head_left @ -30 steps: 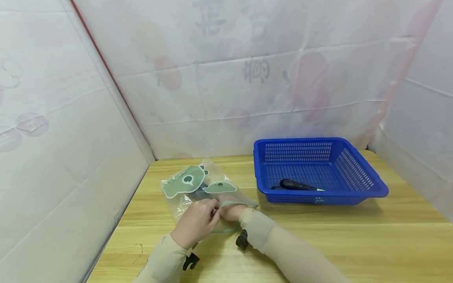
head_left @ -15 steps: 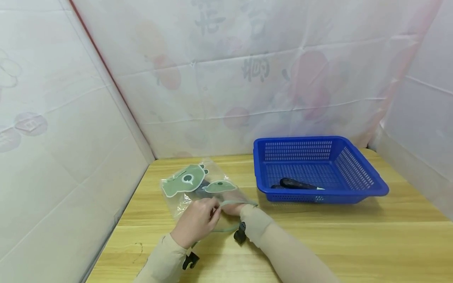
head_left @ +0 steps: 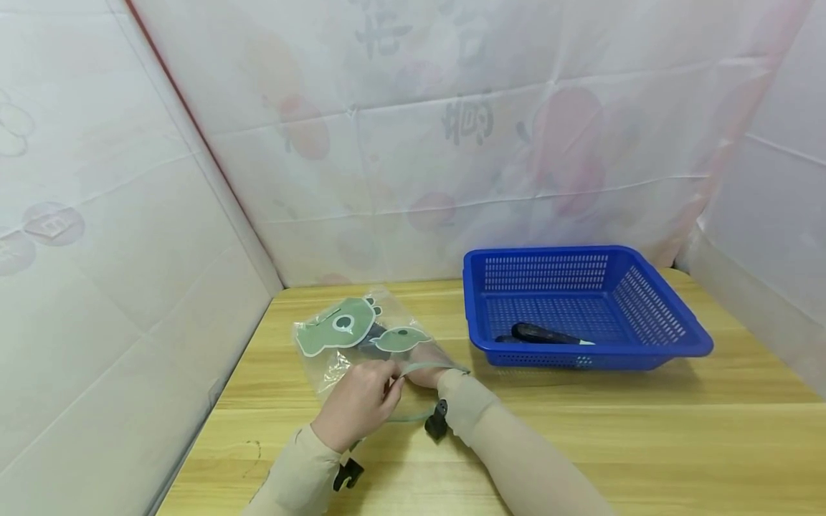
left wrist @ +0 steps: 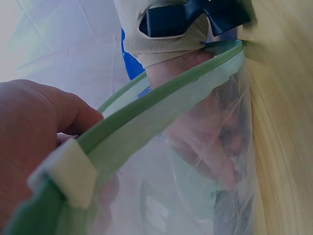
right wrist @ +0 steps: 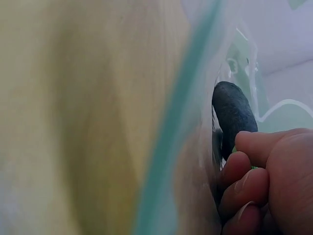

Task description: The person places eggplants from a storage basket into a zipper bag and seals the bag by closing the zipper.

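A clear zip bag with green animal prints lies on the wooden table, its green-edged mouth spread towards me. My left hand pinches the near-left part of the bag's rim; in the left wrist view a white zip slider sits beside its fingers. Through the mouth, my right hand reaches inside the bag, partly seen through the plastic. In the right wrist view its thumb and curled fingers are on the end of a dark, rounded, elongated thing, with bits of green at the fingertips. The thing's lower part is hidden.
A blue perforated basket stands at the back right of the table. In it lies a long black piece with a pale green end, beside another dark piece partly hidden. White printed sheets enclose the back and sides.
My right wrist has shifted slightly forward and turned, and the bag's mouth gapes a little wider. My left hand keeps its grip on the rim.
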{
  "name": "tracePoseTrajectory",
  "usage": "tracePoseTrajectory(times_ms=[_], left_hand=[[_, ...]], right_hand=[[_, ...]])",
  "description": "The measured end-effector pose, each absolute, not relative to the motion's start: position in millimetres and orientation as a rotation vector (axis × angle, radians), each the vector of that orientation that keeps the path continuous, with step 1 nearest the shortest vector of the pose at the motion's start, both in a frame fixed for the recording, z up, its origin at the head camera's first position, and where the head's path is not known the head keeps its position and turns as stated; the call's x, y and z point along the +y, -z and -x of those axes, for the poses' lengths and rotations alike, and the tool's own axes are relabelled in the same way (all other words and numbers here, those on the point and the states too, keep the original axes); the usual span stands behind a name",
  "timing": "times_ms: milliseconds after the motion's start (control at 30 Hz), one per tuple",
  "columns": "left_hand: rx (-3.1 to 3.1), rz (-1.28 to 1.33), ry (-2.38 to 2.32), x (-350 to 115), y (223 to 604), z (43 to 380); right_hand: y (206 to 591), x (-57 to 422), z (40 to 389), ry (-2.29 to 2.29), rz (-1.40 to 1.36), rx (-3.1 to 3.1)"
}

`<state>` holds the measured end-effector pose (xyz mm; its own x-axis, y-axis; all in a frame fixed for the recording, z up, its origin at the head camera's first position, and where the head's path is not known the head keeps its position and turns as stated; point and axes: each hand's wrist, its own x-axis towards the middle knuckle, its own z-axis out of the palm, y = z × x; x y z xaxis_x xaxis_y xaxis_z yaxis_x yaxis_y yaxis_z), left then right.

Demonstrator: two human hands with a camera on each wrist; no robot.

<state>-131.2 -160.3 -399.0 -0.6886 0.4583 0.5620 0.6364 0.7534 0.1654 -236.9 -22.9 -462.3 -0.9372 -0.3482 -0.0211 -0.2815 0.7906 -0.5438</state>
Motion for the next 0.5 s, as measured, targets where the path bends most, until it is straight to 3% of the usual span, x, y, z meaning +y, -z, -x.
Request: tracePoseTrajectory(times_ms=[500], left_hand=[[-2.451,0.825,0.468,-160.2,400.0,132.6]], right_hand=[[460.4,-23.2,238.1,0.900,0.461,2.793]])
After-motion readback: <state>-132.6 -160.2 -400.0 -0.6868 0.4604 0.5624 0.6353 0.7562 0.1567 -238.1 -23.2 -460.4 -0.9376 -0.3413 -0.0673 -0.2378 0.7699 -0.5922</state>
